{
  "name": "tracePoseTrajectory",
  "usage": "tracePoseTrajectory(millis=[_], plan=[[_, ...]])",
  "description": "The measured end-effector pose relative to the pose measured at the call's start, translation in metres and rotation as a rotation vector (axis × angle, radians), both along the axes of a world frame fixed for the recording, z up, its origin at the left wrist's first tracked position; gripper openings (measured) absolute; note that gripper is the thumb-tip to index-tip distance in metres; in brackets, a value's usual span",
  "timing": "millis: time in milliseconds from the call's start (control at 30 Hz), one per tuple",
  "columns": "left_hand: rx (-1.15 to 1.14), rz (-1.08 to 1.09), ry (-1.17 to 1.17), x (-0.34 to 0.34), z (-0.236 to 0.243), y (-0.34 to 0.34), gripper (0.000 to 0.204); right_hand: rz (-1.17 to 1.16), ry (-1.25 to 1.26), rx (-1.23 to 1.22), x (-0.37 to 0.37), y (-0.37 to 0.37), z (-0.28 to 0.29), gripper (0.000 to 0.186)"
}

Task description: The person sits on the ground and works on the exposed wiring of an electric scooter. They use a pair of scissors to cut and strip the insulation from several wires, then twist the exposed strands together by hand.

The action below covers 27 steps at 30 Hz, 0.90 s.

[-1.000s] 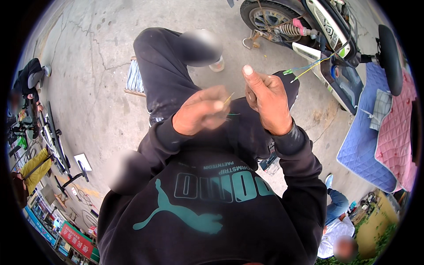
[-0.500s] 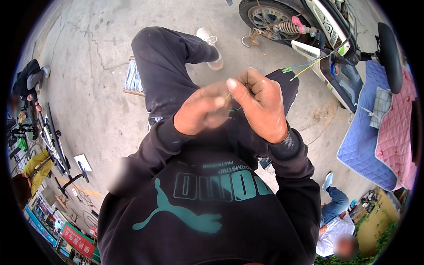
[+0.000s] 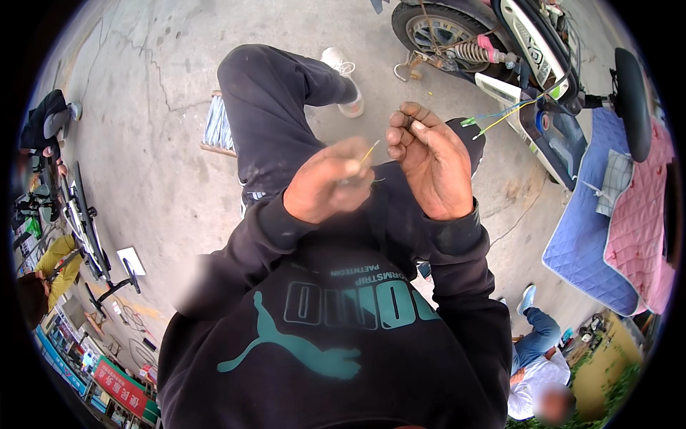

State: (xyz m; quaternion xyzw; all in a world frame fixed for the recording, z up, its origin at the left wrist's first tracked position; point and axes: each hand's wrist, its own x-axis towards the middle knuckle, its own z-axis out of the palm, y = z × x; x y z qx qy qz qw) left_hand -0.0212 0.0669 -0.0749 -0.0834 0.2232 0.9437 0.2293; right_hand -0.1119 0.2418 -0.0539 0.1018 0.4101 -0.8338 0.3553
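Note:
My left hand (image 3: 325, 182), slightly blurred, pinches a thin yellow wire (image 3: 369, 152) whose tip points up to the right, with a short dark or green strand below it. Just right of it, my right hand (image 3: 429, 161) is turned palm toward me with fingers curled and thumb against the forefinger; what it holds, if anything, is too small to make out. The hands are apart, above my lap and dark trousers (image 3: 264, 93). Beyond my right hand, blue and yellow wires (image 3: 504, 116) with a green connector (image 3: 468, 122) hang from the scooter (image 3: 532, 53).
A slatted stool (image 3: 214, 125) stands by my left leg on concrete (image 3: 150, 200). Bicycles (image 3: 86, 236) and other people (image 3: 46, 121) are at the left. Blue and pink quilts (image 3: 579, 243) lie at the right; a seated person (image 3: 536, 357) is at the lower right.
My right hand went in to touch the yellow wire at my left hand, then drew back up and right, turning palm toward me. My left hand stayed nearly in place.

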Motion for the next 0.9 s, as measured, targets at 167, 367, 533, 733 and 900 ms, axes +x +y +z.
tracePoseTrajectory(millis=[167, 367, 533, 733, 900], plan=[[-0.063, -0.024, -0.032, -0.002, -0.001, -0.002, 0.017, -0.104, -0.03, -0.111, 0.011, -0.01, -0.006, 0.023], [-0.078, -0.004, -0.05, -0.003, -0.001, 0.002, 0.017, -0.154, -0.067, -0.157, 0.02, -0.024, -0.002, 0.026], [-0.073, -0.002, -0.016, -0.004, -0.001, 0.001, 0.016, -0.012, -0.002, 0.01, 0.017, -0.013, -0.002, 0.027], [-0.076, -0.01, -0.02, -0.004, 0.0, 0.001, 0.017, 0.181, 0.27, 0.209, 0.016, -0.013, 0.01, 0.024], [-0.083, -0.015, -0.041, -0.005, 0.002, 0.002, 0.016, 0.16, 0.258, 0.25, 0.017, -0.017, 0.014, 0.023]])
